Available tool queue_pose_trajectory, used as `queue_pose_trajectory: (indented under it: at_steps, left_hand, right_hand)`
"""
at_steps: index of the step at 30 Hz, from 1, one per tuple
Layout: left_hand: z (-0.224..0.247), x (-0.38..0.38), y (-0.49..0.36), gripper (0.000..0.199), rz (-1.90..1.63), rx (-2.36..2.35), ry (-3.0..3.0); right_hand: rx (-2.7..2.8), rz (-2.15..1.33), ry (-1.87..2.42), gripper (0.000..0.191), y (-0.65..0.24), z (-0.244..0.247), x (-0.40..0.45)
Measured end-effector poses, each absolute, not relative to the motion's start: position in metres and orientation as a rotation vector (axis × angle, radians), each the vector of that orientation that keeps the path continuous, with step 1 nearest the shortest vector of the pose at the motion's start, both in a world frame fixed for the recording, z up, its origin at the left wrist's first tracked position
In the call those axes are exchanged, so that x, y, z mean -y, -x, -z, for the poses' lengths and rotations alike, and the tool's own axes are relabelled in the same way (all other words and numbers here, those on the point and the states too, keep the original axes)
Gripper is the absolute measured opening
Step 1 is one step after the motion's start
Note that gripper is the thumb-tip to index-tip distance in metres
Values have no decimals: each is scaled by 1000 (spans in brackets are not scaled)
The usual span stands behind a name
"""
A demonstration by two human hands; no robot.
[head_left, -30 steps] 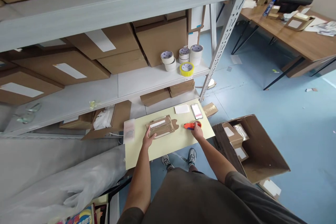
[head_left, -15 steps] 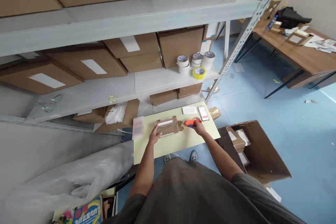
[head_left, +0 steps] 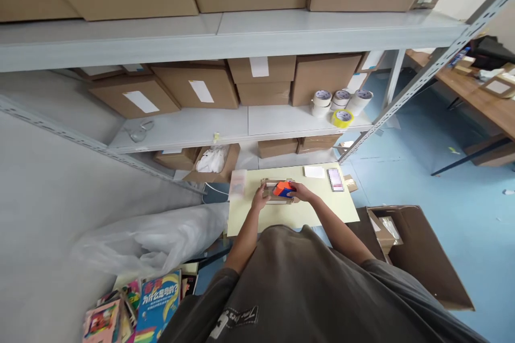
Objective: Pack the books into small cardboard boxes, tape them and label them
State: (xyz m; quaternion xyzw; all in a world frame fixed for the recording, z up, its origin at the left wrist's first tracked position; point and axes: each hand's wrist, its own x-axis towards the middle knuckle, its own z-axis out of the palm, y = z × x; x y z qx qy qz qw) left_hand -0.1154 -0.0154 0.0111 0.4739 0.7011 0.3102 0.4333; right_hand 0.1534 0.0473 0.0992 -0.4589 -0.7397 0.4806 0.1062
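Note:
A small brown cardboard box (head_left: 270, 193) lies on the pale yellow tabletop (head_left: 322, 211), its upper face partly hidden. My left hand (head_left: 260, 198) grips the box's left end, thumb and fingers bent over the edge. In my right hand (head_left: 301, 192) is an orange and blue tape dispenser (head_left: 284, 188), held over the right part of the box. Whether the dispenser touches the cardboard I cannot tell.
Beyond the box lie a white paper stack (head_left: 314, 172) and a phone (head_left: 335, 180); a pinkish sheet (head_left: 237, 182) is at the left. Tape rolls (head_left: 321, 103) stand on the shelf (head_left: 281, 122) above. A large open carton (head_left: 430, 252) sits right of the table.
My right hand has brought the tape dispenser left, from beside the box to over it. The box's end flap at the right no longer sticks out plainly. The camera view has turned left.

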Motion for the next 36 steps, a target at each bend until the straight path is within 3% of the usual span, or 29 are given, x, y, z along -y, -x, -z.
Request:
queue_pose_trajectory:
  at_steps: [6,15,22,30,36]
  left_hand:
    - [-31,37,109,93,-825,-1994,-1430]
    - [-71,51,100,25,-1211,-1846,-1645]
    - [-97,25,105,30,-1473,-1926,-1147]
    - [-75,14,114,19,-1402,-1832,-569]
    - [-58,16,111,28,-1233,-1756,-479]
  right_hand:
    - [2262,-1384,1403,26,-153,-96,-53]
    - [2310,-1375,1404,27,-150,-97,-55]
    - [2487,-1168,1424,41,-146,-121,-58]
    - [2629,-1030,1490,35,-141,-143,-51]
    - [2593,-1076,1645,39,-133,-135,-47]
